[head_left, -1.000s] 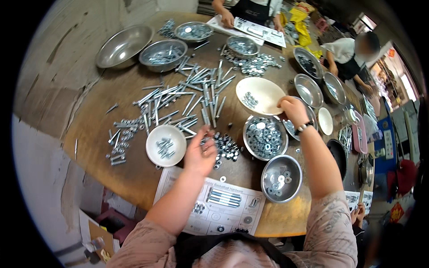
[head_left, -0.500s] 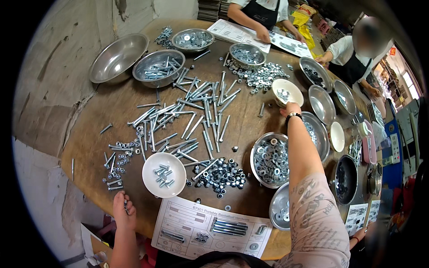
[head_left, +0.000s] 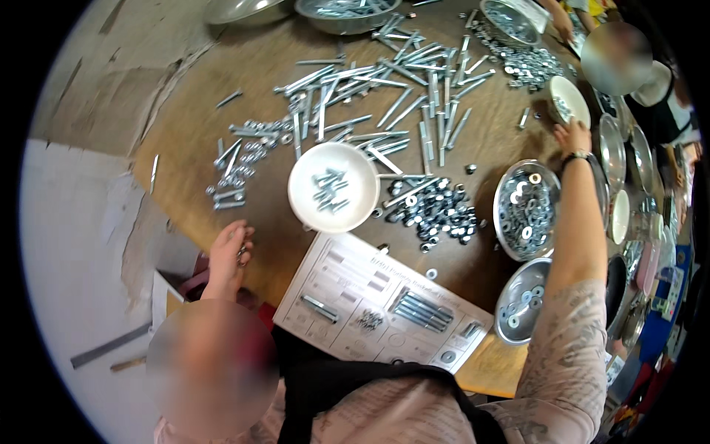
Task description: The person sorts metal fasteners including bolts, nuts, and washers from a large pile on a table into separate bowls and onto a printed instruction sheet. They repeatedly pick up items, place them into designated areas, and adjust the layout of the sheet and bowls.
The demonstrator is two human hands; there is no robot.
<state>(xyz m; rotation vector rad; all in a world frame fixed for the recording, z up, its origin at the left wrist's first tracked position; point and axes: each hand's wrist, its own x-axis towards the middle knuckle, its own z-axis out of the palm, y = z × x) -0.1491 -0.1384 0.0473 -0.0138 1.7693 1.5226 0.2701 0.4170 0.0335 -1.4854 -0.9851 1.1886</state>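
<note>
My right hand (head_left: 574, 139) is stretched out to the far right, fingers closed on the near rim of a small white bowl (head_left: 581, 99) that holds some washers. My left hand (head_left: 231, 254) is by the table's left edge, its fingers curled round a small metal piece, mostly hidden. Another white bowl (head_left: 302, 194) with short bolts in it stands between my hands. Under it lies a printed hardware sheet (head_left: 347, 277) with pictures of bolts and nuts. Dark-ringed lock nuts (head_left: 436, 211) are heaped to the right of that bowl.
Long bolts (head_left: 399, 70) are strewn over the wooden table (head_left: 200, 148). Small nuts (head_left: 244, 166) and short bolts lie at left. Steel bowls of washers (head_left: 510, 222) stand beside my right forearm. More bowls line the right side, where another person (head_left: 658, 111) works.
The view has shifted, so the table appears lower and further left, with more of my body showing. My right hand stays at the white bowl; my left hand stays closed near the table edge.
</note>
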